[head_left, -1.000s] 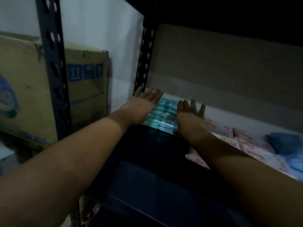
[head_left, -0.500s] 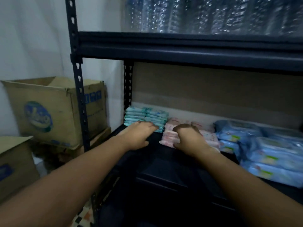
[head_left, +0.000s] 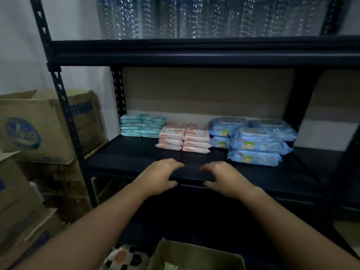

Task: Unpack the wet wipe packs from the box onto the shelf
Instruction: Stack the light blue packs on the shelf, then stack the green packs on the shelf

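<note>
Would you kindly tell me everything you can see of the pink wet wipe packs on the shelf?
The pink wet wipe packs are soft, flat plastic pouches, pale pink with white and small printed patterns too blurred to read. They lie flat in two neat side-by-side stacks, with more behind. They rest on the dark shelf, between the teal packs and the blue packs. Neither hand touches them.

1. A pale wall (head_left: 21,45) stands at the left; the light is dim.
2. A dark metal rack fills the view, its perforated front post (head_left: 58,90) at the left.
3. A brown backing board (head_left: 208,90) closes the rack's rear.
4. Plastic-wrapped clear bottles (head_left: 194,16) fill the upper level.
5. Stacked worn cardboard cartons (head_left: 39,125) stand left of the rack.
6. Patterned floor (head_left: 124,256) shows at the bottom.
</note>
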